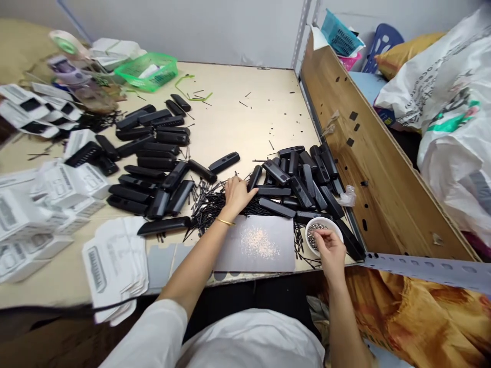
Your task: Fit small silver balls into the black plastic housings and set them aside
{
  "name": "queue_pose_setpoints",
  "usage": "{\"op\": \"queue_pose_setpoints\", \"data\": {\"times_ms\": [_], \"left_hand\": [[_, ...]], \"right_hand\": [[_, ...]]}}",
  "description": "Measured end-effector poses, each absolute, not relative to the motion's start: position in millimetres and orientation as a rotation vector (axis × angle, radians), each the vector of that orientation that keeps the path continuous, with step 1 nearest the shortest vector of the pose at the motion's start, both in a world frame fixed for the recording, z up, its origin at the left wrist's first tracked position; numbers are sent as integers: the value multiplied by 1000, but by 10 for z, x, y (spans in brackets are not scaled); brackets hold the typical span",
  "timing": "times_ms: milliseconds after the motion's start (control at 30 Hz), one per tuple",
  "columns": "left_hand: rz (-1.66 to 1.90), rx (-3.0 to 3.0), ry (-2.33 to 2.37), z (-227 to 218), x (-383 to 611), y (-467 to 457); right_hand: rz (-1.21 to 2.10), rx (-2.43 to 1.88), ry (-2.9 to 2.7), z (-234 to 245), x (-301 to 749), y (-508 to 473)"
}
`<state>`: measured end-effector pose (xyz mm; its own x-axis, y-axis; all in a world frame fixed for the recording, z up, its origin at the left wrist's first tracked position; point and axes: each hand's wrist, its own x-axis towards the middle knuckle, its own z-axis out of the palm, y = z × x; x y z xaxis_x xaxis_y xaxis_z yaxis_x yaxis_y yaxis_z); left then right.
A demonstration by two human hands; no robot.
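My left hand (237, 194) is over a heap of thin black sticks (215, 204), its thumb stretched out to the right, apart from the bent fingers. Just beyond that thumb lies a narrow black plastic casing (254, 177); whether the hand touches it is unclear. At the right, my right hand (330, 250) dips its fingertips into a white bowl (339, 228) of small shiny metal pieces (315, 231). Those fingertips are pinched together, and what is between them is too small to make out. Between my forearms, a grey sheet (230, 258) bears a scatter of tiny pale bits (260, 244).
Black casings (303, 189) are piled at the right against a wooden side panel (383, 184). More casings (153, 158) lie left of centre. White boxes (57, 194) and stacked cards (115, 260) cover the left. A green basket (149, 71) sits at the back.
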<state>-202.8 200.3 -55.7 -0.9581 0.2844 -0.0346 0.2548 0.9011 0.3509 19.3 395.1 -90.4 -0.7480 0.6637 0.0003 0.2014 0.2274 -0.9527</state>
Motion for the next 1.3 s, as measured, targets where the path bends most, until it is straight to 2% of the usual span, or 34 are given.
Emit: {"op": "queue_pose_setpoints", "data": {"times_ms": [100,200,300,367,433,500,667,767,900,1100,1300], "left_hand": [[640,455,3082,-480,-1981,1885],[1214,585,3034,-349,-1783,1669],[2148,270,2396,-285,-1449,1622],[2486,-191,1669,-286,-1249,1689],[2485,-557,1113,-289,-1115,1777],[2408,-755,882,-273,-1044,1846],[2355,-851,781,-190,-979,1905],[2352,-857,780,-174,-958,1906],[2365,-856,803,-201,-937,1897],[2436,-843,866,-223,-898,1993],[2518,-611,1039,-107,-839,1898]], "right_hand": [[1879,-708,-1849,-823,186,3777],[2015,-626,-1731,-781,117,3586],[2026,-525,-1743,-763,15,3359],[1948,-475,-1804,-760,-32,3210],[1824,-445,-1874,-761,-47,3098],[1669,-405,-1943,-755,-38,3036],[1297,-281,-2078,-695,-35,3006],[1205,-267,-2102,-670,-64,2995],[1250,-233,-2065,-687,-88,2992],[1576,-348,-1889,-856,-149,2965],[1504,-296,-1876,-902,-80,2838]]}}
